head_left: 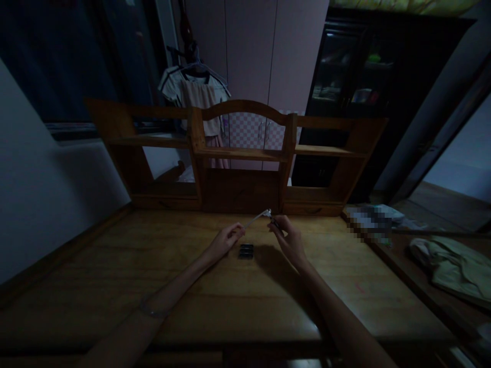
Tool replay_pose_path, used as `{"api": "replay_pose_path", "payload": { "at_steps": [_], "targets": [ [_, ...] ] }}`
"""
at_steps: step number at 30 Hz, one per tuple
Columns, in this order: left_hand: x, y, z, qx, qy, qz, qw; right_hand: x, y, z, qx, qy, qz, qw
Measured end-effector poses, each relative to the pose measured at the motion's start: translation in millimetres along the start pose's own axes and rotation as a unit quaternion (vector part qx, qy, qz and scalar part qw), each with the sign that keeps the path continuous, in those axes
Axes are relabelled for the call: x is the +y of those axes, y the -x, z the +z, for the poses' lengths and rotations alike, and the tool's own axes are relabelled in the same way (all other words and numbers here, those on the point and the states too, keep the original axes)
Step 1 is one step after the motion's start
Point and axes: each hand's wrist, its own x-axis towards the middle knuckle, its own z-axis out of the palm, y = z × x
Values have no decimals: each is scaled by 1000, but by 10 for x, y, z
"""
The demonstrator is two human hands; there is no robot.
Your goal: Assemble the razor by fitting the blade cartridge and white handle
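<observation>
Above the middle of the desk, my left hand pinches the lower end of a thin whitish strip. The strip slants up to the right and meets a small pale, shiny piece by my right fingertips. My right hand is closed on a small dark, stick-like object; its kind is too small and dim to make out. Several short black pieces lie side by side in a compact group on the desk, between and just below my hands. Neither hand touches them.
The wooden desk has a shelf unit along its back edge. To the right, a lower surface holds a pale green cloth and a blurred-out item. Clothes hang behind the shelf. The room is dim.
</observation>
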Motion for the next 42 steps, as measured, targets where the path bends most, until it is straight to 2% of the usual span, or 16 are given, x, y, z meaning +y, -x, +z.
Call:
{"api": "replay_pose_path", "payload": {
  "at_steps": [5,8,10,14,18,23,29,34,39,42],
  "targets": [
    [-15,-25,-42,47,-13,12,999,-49,-11,-1,-8,-57,35,998],
    [-13,-34,-82,78,-15,20,997,-47,-21,8,-42,-120,73,989],
    [9,-27,-92,84,-24,28,996,-28,-28,14,-91,-179,120,972],
    [79,2,-47,86,-65,65,992,-2,-28,11,-188,-272,210,920],
    [85,-3,-1,68,-114,74,988,-39,-24,-15,-223,-329,236,887],
    [42,-17,-53,100,-143,62,983,-77,-43,-52,-202,-375,251,869],
    [59,12,-25,71,-135,68,986,-110,-48,-65,-202,-366,261,870],
    [38,-1,-30,88,-125,48,987,-143,-45,-67,-198,-360,265,873],
    [67,8,-22,68,-118,58,989,-115,-32,-45,-200,-354,270,873],
    [37,-13,-29,87,-128,41,987,-87,-20,-32,-203,-360,264,872]
  ]
}}
